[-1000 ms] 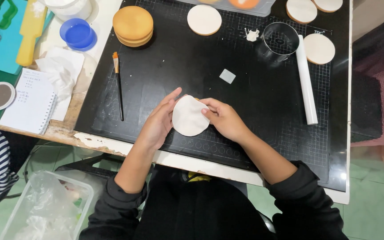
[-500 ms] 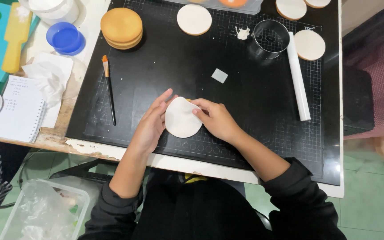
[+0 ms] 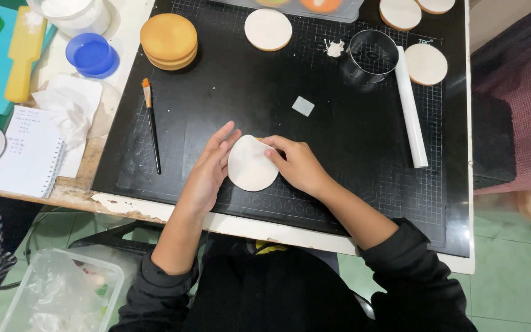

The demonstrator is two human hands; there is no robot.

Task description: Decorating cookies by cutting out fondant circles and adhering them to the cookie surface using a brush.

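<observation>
A thin white round of rolled paste [image 3: 251, 166] lies on the black cutting mat [image 3: 216, 92], its top right edge lifted. My left hand [image 3: 209, 167] rests flat along its left side, fingers straight and touching the rim. My right hand [image 3: 296, 165] pinches the raised right edge between thumb and fingers.
On the mat lie a brush [image 3: 151, 123], a white rolling pin [image 3: 410, 106], a round metal cutter [image 3: 372, 54], a small white square [image 3: 303, 106], several pale round discs [image 3: 268, 29] and a stack of brown rounds [image 3: 168, 40]. To the left stand a blue cup [image 3: 90, 54], tissue and a notebook [image 3: 24, 150].
The camera view has shifted slightly. My hands stay on the white round; the right hand has lifted and turned its edge a little.
</observation>
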